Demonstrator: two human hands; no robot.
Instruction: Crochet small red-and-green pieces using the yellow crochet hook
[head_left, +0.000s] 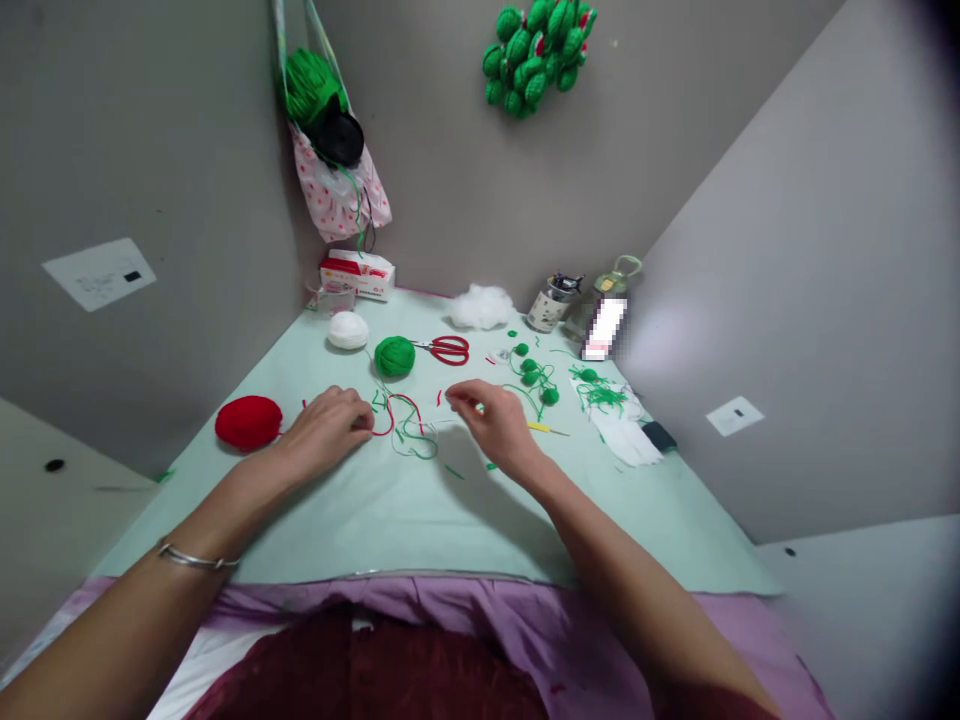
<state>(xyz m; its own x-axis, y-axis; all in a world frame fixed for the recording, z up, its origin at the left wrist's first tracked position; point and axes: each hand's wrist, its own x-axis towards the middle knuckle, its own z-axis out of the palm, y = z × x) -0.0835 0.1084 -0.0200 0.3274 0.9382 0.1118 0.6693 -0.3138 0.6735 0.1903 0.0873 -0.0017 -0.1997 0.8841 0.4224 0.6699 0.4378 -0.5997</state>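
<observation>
My left hand (pixel 330 428) rests low over the table with its fingers curled together. A strand of red yarn (pixel 384 432) comes out at its fingertips and loops right, among green yarn ends. My right hand (pixel 499 425) is raised a little, thumb and forefinger pinched; what they hold is too small to make out. Just left of that pinch lies a short red yarn scrap (pixel 439 398). Beside my left wrist sits a red yarn ball (pixel 249 423). Beyond the hands are a green yarn ball (pixel 394 356) and red-handled scissors (pixel 450 350).
A white yarn ball (pixel 348 330), white stuffing (pixel 481 307), a can of tools (pixel 550 305) and a lit phone (pixel 604 328) line the back. Small green balls (pixel 529 372) and a yellow-handled hook (pixel 538 427) lie right. Grey walls enclose the table.
</observation>
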